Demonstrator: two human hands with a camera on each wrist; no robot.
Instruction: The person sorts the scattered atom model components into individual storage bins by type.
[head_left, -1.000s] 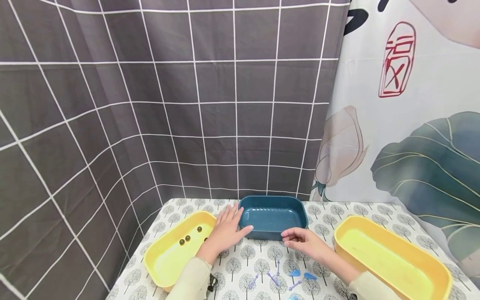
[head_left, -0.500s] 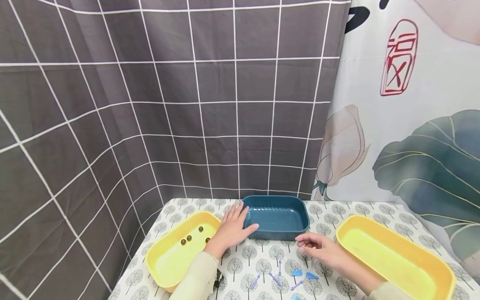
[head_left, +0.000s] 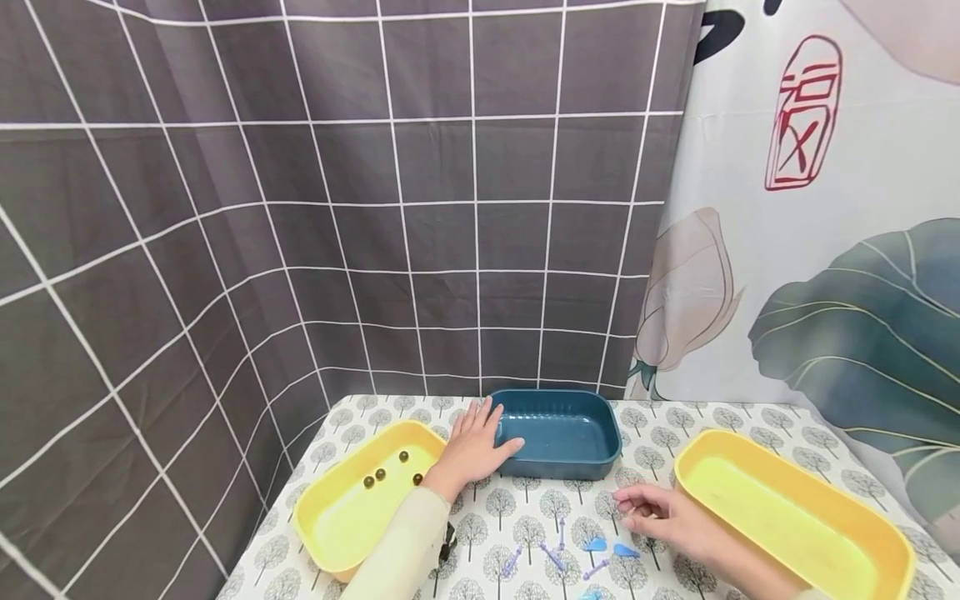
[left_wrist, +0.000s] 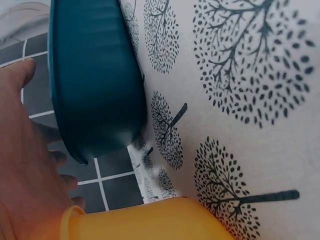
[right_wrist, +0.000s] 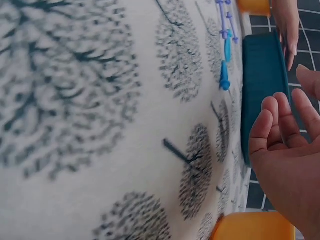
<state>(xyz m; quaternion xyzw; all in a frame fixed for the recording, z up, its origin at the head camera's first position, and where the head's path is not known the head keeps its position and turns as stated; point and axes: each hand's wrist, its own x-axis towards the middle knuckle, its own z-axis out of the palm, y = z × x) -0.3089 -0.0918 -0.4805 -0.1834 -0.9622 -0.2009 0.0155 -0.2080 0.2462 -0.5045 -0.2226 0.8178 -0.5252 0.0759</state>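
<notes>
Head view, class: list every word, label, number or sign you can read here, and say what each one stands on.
Red seal stamp on the white printed wall hanging at the right: red brush characters in an outlined frame, too stylised to read with certainty.
Black brush stroke at the hanging's top edge: cut off, unreadable.
Dark blue plastic tray, two yellow plastic trays, tree-patterned tablecloth: no text.
</notes>
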